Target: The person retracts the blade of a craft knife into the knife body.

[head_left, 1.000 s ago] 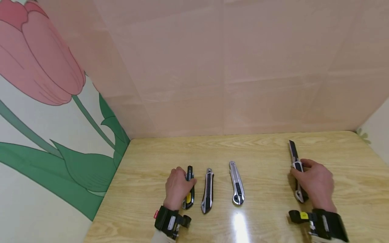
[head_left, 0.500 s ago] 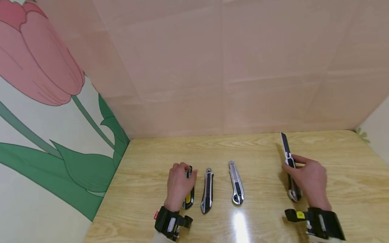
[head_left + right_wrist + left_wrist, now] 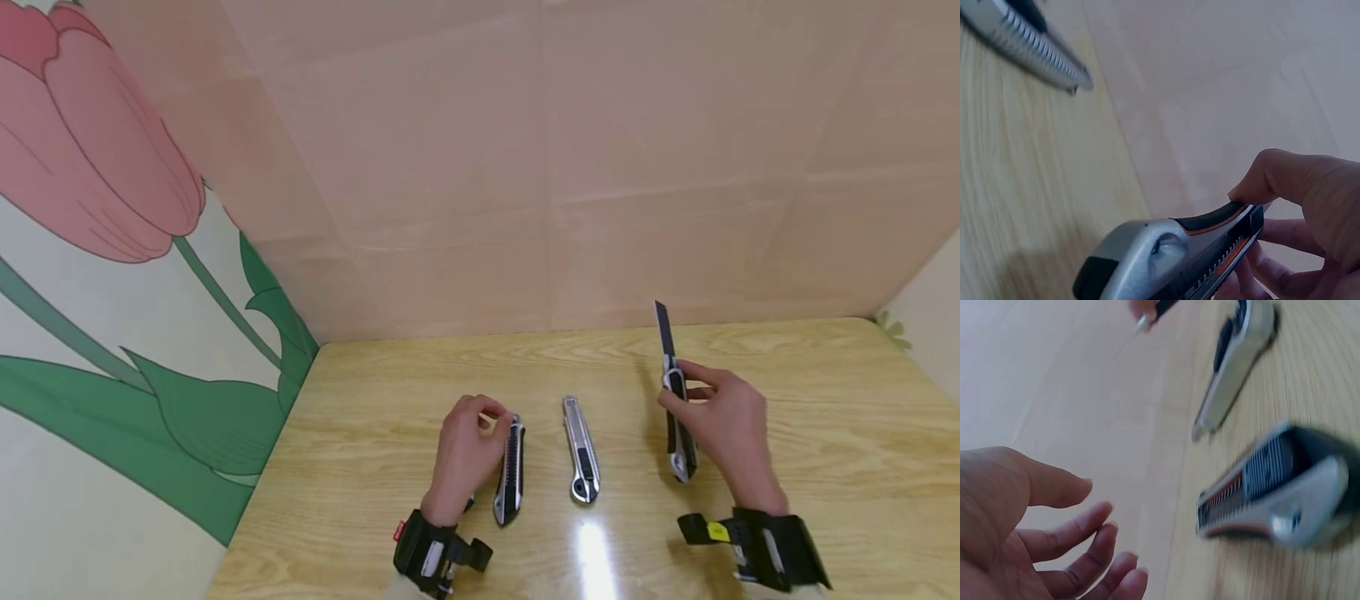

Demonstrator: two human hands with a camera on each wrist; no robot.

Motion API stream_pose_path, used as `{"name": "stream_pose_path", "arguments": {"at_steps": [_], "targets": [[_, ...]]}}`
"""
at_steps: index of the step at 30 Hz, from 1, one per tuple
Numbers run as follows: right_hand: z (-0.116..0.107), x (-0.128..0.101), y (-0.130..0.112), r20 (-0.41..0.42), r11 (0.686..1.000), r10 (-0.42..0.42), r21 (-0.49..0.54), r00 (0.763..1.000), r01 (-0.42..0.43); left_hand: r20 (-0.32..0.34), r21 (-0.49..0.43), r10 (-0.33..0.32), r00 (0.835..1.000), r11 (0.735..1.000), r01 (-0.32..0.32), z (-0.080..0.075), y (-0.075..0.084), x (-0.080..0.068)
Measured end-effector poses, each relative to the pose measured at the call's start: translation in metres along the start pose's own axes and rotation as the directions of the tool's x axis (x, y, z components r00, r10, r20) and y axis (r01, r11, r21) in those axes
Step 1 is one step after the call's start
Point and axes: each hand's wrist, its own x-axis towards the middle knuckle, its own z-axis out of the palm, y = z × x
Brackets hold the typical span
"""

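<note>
My right hand (image 3: 723, 429) pinches a black-and-silver utility knife (image 3: 683, 458) between thumb and fingers, its dark blade extended and pointing away. In the right wrist view, the knife (image 3: 1166, 253) shows orange trim along its slot. My left hand (image 3: 465, 458) hovers with bent fingers, thumb apart from them, holding nothing. Its fingertips overlap the top of a second black-and-silver utility knife (image 3: 510, 479), which appears large in the left wrist view. A black-and-yellow utility knife is almost wholly hidden behind this hand; only a dark bit of its end shows.
Between the hands lies a silver utility knife (image 3: 581, 454) on the wooden table (image 3: 420, 367). Behind the table's far edge rises a pink sheet (image 3: 450, 208). A wall with a tulip picture (image 3: 127, 150) stands on the left.
My right hand has raised its utility knife and carried it left. The left hand has left the black-and-yellow utility knife and moved right, over towards the black-and-silver one beside it.
</note>
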Motion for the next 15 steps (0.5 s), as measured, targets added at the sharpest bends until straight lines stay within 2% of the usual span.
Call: {"name": "stream_pose_path", "arguments": {"at_steps": [6,9,12,15], "targets": [[0.006,-0.01,-0.036,-0.021,0.994,-0.067,0.081,0.997,0.069,0.062,-0.09,0.002,0.998,0.996,0.004,0.003,0.002,-0.001],[0.008,-0.015,-0.05,-0.03,0.989,-0.095,0.114,0.995,0.098,0.076,-0.145,0.037,0.996,0.989,-0.026,0.005,0.001,-0.001],[0.01,-0.02,-0.061,-0.018,0.983,-0.109,0.148,0.994,0.111,0.115,-0.226,0.046,0.992,0.974,-0.018,0.008,0.003,-0.001],[0.014,-0.025,-0.069,-0.002,0.977,-0.128,0.17,0.992,0.126,0.162,-0.324,0.036,0.986,0.946,0.019,0.014,0.008,-0.002]]}}
